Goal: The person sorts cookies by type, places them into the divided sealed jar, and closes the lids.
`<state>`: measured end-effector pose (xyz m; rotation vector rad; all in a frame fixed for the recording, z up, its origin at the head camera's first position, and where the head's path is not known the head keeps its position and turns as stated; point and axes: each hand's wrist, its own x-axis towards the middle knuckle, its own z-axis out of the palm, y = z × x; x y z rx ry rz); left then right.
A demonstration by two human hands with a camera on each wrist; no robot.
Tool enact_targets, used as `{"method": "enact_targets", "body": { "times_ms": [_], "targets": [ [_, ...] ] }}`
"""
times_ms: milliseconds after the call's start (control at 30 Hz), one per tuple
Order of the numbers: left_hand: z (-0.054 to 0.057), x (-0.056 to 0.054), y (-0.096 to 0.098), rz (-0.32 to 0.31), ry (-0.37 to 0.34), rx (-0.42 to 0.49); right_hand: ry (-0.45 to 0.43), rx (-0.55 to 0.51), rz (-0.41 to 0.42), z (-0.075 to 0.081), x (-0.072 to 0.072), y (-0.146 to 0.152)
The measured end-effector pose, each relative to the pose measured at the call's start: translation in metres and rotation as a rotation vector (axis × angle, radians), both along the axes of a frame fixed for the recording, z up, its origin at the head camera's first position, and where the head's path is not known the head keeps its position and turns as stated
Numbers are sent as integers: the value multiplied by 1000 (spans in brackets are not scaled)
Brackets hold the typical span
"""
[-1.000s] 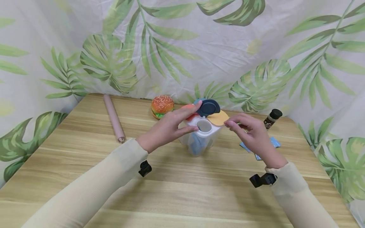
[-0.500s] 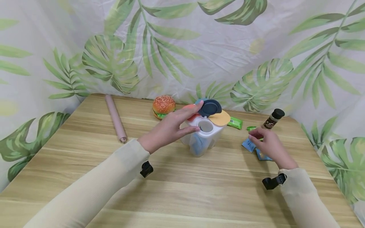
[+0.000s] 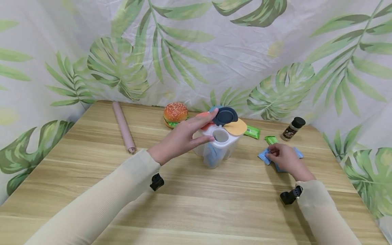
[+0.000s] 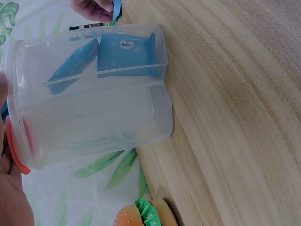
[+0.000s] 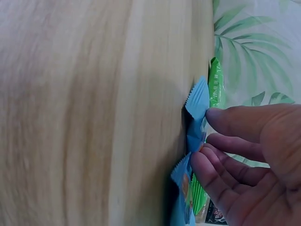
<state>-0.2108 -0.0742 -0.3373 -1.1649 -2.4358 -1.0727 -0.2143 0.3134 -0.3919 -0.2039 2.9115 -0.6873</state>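
Observation:
My left hand (image 3: 183, 136) lies over the top of a clear plastic storage container (image 4: 84, 113) with a white rim and coloured flip lids. Its forefinger touches the raised dark blue lid (image 3: 225, 116), and the thumb lies at the rim of the uncovered round opening (image 3: 221, 136). Through the wall show blue snack packets (image 4: 127, 54). My right hand (image 3: 284, 156) is low at the table's right side, thumb and fingertips at the two sides of a small blue snack packet (image 5: 196, 134). Another blue packet (image 5: 181, 181) lies partly under the fingers.
Green packets (image 3: 252, 132) lie right of the container, with a black-capped seasoning bottle (image 3: 292, 129) farther right. A toy hamburger (image 3: 175, 114) stands behind my left hand. A pinkish roll (image 3: 123, 127) lies at the left of the wooden table (image 3: 183, 211).
My right hand has moved from beside the container's orange lid, right and down to the blue packets, and its fingers have come onto one. The left hand stays at the dark lid.

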Motion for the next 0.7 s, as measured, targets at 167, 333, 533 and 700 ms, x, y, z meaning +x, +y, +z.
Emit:
{"method": "enact_targets", "body": {
  "times_ms": [167,333,533,700],
  "targets": [
    [0,0,-1,2,7,-3,-5,25,15,0,-1,-2],
    [0,0,-1,9,4,-10,6,12,45,-1,-1,-2],
    [1,0,0,-2,-8,-4,-14,34,68,2,3,-2],
    [-1,0,0,8,-2,-9,-41,29,102,3,4,-4]
  ]
}}
